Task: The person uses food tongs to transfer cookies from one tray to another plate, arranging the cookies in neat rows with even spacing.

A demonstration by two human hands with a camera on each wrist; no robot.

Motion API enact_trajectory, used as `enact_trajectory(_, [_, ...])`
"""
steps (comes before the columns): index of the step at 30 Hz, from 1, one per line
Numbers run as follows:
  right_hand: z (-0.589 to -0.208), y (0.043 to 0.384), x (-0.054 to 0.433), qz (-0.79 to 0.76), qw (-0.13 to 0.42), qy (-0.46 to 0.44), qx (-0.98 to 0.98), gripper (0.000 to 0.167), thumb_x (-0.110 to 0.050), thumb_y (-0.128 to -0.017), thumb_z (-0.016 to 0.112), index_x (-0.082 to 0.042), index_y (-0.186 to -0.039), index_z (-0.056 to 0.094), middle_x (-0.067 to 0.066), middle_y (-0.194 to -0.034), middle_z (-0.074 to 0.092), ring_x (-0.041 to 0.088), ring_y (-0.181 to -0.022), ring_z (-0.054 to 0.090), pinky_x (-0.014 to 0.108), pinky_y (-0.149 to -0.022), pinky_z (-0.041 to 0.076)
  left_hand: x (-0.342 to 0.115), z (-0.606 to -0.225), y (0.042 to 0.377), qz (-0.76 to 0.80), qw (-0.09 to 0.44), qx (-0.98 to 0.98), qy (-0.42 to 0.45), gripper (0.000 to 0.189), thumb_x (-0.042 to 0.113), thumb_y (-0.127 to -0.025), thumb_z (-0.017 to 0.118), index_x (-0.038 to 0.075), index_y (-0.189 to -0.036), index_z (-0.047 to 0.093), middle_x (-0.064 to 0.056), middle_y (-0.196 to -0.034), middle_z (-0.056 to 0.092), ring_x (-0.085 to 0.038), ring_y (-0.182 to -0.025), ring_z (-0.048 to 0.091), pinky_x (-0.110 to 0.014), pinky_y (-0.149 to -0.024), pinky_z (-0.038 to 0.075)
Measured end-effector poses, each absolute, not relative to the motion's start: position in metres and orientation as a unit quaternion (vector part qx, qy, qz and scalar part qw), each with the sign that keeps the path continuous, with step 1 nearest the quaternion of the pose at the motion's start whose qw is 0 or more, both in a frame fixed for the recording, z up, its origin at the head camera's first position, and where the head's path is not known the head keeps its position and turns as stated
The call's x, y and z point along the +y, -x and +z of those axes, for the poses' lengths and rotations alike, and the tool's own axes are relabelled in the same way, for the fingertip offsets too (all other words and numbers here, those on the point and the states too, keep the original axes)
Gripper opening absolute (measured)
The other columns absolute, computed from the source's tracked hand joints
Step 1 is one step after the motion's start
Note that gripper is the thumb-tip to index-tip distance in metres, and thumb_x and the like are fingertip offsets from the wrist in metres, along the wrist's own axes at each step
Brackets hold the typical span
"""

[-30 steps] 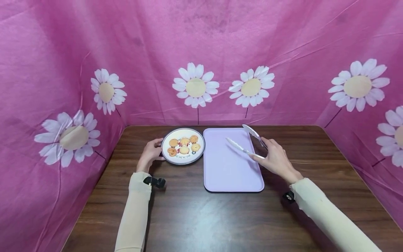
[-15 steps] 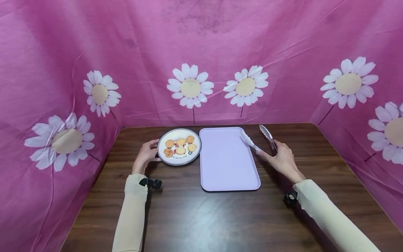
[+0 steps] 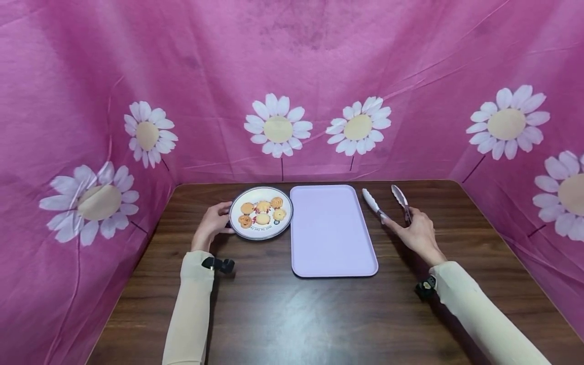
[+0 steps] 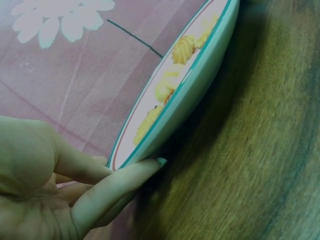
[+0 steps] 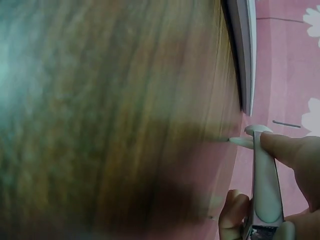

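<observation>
My left hand (image 3: 212, 225) grips the left edge of a round white plate (image 3: 238, 227) with a dark rim. Several cookies (image 3: 262, 218) lie on it. In the left wrist view, the fingers pinch the rim of the plate, which shows its pale green outer wall (image 4: 200, 92). My right hand (image 3: 417, 235) holds a pair of tongs (image 3: 374, 204) beyond the tray's right edge, their two scalloped ends spread apart and pointing away from me. The right wrist view shows the thumb and fingers around the tongs' pale handle (image 5: 267, 185).
A lilac rectangular tray (image 3: 333, 230) lies flat on the dark wood table (image 3: 292, 314), close to the plate's right side. A pink cloth (image 3: 301, 61) printed with daisies hangs behind the table and along both sides.
My right hand has carried the tongs from above the tray to the table area right of it. The left hand keeps its hold on the plate, and the head view has shifted slightly.
</observation>
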State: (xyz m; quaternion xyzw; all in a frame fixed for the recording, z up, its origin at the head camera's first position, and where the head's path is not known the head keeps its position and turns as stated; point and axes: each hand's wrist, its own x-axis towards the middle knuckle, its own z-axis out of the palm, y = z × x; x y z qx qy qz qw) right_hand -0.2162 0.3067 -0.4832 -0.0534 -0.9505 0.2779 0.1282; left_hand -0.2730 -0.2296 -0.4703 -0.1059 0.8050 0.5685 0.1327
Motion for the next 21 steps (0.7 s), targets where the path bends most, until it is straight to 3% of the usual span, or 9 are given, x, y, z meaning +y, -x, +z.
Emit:
enact_trajectory(9, [-0.484,0.219,0.308,0.273,0.103,0.072,-0.954,0.091,-0.056,-0.094,0.069,0.018,-0.14,0.047,0.042,-0.119,0.061,0.06,-0.112,0.058,0.069,-0.086,0.051,-0.232,-0.471,0.272,0.565,0.138,0.807,0.104,0.06,-0.004,-0.103,0.042,0.003,-0.162,0.033,-0.029,-0.155,0.042,-0.031,-0.116,0.059,-0.032,-0.074,0.069])
enact_trajectory(15, [-0.482,0.216,0.307,0.272,0.074,0.07,-0.957,0.095,-0.06,-0.098,0.06,0.018,-0.148,0.037,0.046,-0.128,0.056,0.063,-0.117,0.054,0.072,-0.092,0.049,-0.233,-0.472,0.272,0.568,0.135,0.805,0.101,0.059,-0.002,-0.103,0.042,0.003,-0.162,0.033,-0.028,-0.156,0.043,-0.031,-0.118,0.058,-0.032,-0.073,0.069])
enact_trajectory(21, [-0.48,0.208,0.308,0.262,0.051,0.099,-0.958,0.101,-0.071,-0.097,0.052,0.01,-0.155,0.031,0.042,-0.131,0.056,0.063,-0.118,0.054,0.071,-0.081,0.05,-0.233,-0.475,0.272,0.57,0.127,0.807,0.089,0.056,0.003,-0.105,0.042,0.0,-0.161,0.033,-0.03,-0.153,0.042,-0.027,-0.106,0.06,-0.031,-0.071,0.069])
